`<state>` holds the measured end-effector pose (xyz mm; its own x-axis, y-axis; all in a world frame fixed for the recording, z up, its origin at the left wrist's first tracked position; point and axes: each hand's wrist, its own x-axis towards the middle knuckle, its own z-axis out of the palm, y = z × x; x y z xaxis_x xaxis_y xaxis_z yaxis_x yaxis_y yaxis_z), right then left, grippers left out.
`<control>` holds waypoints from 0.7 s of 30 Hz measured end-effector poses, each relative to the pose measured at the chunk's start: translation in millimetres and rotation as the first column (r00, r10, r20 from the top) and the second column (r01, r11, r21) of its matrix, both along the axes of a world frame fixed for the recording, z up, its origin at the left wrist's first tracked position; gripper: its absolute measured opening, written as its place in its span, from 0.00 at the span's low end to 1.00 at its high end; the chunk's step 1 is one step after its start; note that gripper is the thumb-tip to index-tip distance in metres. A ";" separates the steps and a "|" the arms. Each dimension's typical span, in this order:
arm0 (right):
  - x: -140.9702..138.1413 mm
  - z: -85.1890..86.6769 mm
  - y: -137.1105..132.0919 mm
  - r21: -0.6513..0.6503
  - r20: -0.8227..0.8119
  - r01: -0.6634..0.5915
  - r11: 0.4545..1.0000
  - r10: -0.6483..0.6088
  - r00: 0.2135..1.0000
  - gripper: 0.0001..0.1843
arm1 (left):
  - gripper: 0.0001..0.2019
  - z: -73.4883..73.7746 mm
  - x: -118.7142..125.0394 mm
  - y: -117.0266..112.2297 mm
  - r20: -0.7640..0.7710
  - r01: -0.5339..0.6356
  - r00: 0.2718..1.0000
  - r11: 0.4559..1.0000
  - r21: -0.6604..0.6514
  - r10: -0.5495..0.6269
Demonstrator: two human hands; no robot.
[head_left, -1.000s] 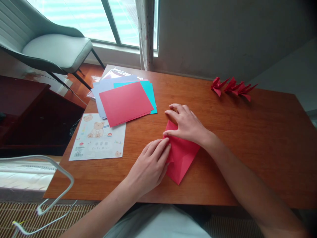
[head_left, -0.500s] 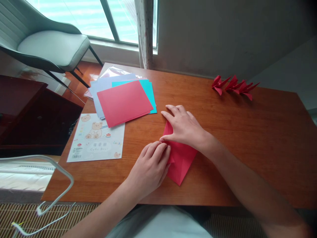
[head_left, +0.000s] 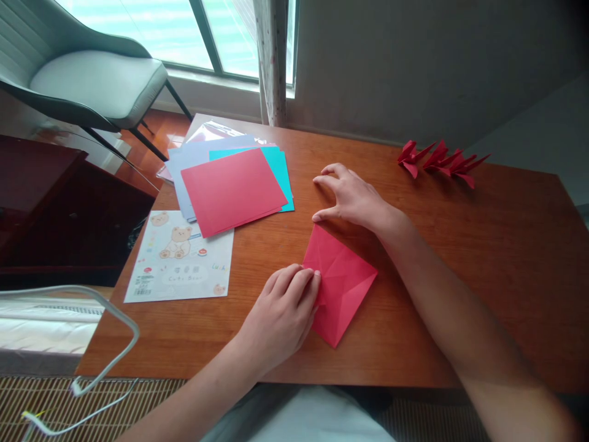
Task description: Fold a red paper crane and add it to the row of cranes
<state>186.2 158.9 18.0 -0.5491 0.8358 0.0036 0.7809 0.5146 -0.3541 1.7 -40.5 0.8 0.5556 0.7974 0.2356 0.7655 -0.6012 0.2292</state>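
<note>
A creased red sheet of origami paper [head_left: 345, 276], folded into a diamond-like shape, lies on the wooden table in front of me. My left hand [head_left: 288, 304] is closed on its left side, fingers bunched and pressing there, so that corner is hidden. Just past the paper's far corner is my right hand [head_left: 352, 196], its fingers apart and curved with nothing between them. The right thumb tip is at or very near that far corner; whether it touches, I cannot tell.
Red and blue paper sheets [head_left: 234, 191] are stacked at the left, partly over a bear-printed sheet [head_left: 179, 261]. Folded red paper cranes [head_left: 439, 161] stand at the back right of the table [head_left: 460, 245]. A chair [head_left: 99, 83] is by the window; a white cable [head_left: 124, 319] hangs at the near left.
My right hand has moved away from me, off the paper to its far corner, uncovering more of the sheet. My left hand stays on the left side.
</note>
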 end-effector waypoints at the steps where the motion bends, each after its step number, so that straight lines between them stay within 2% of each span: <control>1: 1.3 -0.8 3.2 0.006 -0.004 -0.011 1.000 0.011 1.000 0.37 | 0.22 0.1 0.0 0.2 0.003 0.000 1.000 1.000 -0.003 0.000; 4: 3.3 -2.9 2.7 -0.003 -0.030 -0.066 0.998 0.066 0.997 0.31 | 0.22 0.0 -0.2 0.4 0.009 0.000 1.000 1.000 -0.016 0.000; 7: 1.4 -2.8 -14.3 -0.037 -0.091 -0.086 0.996 0.082 0.992 0.26 | 0.22 -0.5 -0.9 0.4 0.015 0.001 1.000 1.000 -0.025 -0.001; 9: -2.7 -0.8 -32.1 -0.062 -0.112 -0.088 0.994 0.081 0.990 0.32 | 0.22 -0.8 -1.2 0.4 0.016 0.003 1.000 1.000 -0.028 -0.003; 12: -10.8 3.9 -57.6 -0.077 -0.050 -0.100 0.992 0.096 0.994 0.48 | 0.21 -1.2 -1.4 0.7 0.018 -0.003 1.000 1.000 -0.022 0.003; 14: -14.7 5.8 -65.4 -0.067 0.019 -0.094 0.993 0.095 0.995 0.52 | 0.21 -1.4 -1.3 0.8 0.019 -0.003 1.000 1.000 -0.017 0.003; 17: -13.8 4.3 -54.9 -0.061 0.007 -0.092 0.994 0.093 0.996 0.47 | 0.22 -1.3 -1.1 0.1 0.015 -0.002 1.000 1.000 -0.024 0.003; 21: -0.6 -5.3 -13.8 -0.026 -0.067 0.003 1.000 -0.005 0.998 0.36 | 0.22 -0.7 -1.5 -0.4 0.024 -0.004 1.000 0.999 -0.035 0.004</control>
<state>185.6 145.1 12.7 -0.5450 0.8382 0.0187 0.7572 0.5016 -0.4184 0.2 -40.9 0.0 0.5468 0.8076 0.2209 0.7618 -0.5893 0.2689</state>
